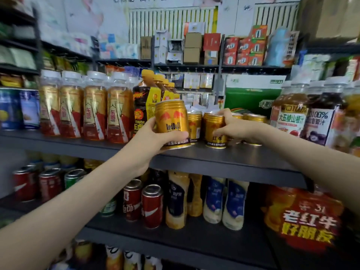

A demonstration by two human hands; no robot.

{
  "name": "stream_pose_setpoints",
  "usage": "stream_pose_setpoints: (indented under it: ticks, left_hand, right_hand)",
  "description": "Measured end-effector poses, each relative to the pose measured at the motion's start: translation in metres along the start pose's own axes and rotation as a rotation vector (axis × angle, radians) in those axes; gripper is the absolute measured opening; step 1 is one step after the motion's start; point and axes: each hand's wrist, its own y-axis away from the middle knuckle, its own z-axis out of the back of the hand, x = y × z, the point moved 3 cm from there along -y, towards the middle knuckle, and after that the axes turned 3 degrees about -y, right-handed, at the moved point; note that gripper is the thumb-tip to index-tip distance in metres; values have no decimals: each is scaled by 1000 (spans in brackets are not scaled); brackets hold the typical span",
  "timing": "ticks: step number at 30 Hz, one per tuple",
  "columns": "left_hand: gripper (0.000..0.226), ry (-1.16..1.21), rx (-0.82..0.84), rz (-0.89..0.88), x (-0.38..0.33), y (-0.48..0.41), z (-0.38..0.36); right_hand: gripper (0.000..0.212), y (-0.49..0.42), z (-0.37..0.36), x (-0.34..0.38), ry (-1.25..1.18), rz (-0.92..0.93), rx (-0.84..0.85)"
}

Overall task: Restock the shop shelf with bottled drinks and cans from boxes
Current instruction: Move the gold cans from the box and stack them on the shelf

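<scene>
Gold can [172, 121], rigid, smooth and probably full and weighty, sits tilted at the shelf [233, 158] front, the left hand [152, 137] fingers [176, 135] wrapped round its lower sidewall, the surest hold, while the right hand [235, 127] clasps a neighbouring can [214, 131].

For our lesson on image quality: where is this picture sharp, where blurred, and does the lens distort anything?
Head view: sharpest at centre, where the gold can in the left hand reads clearly; head view: edges smear, as on the blue cans far left and the red poster; head view: the juice bottles at right lean outward, likely wide-lens distortion.
</scene>
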Motion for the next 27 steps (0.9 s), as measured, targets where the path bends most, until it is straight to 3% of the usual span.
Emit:
stream_pose_setpoints:
  ticks: [5,11,13,15,16,18,20,27]
  left_hand:
    - [97,-83,-11,7,0,-13,-3]
    - [80,-139,-17,-4,-4,-24,-6]
    - [76,-169,6,-8,-6,-29,-8]
    - [74,-186,37,-16,-8,-34,-11]
    - [76,-188,56,-27,-10,-37,-14]
    - [83,-196,101,-61,-12,-44,-23]
    - [76,-184,159,-107,-15,-50,-35]
    - [69,-300,380,-214,-19,-62,-72]
  right_hand:
    - [71,-6,-4,-2,101,57,-102]
    - [77,-3,1,5,173,42,-68]
    - [78,4,6,15,186,125,-230]
    - [65,21,8,33,47,276,-386]
    - [58,29,7,40,-103,321,-350]
    - [56,45,-2,50,-397,322,-92]
    - [63,56,-11,50,-494,282,72]
    - [57,73,7,17,-609,254,47]
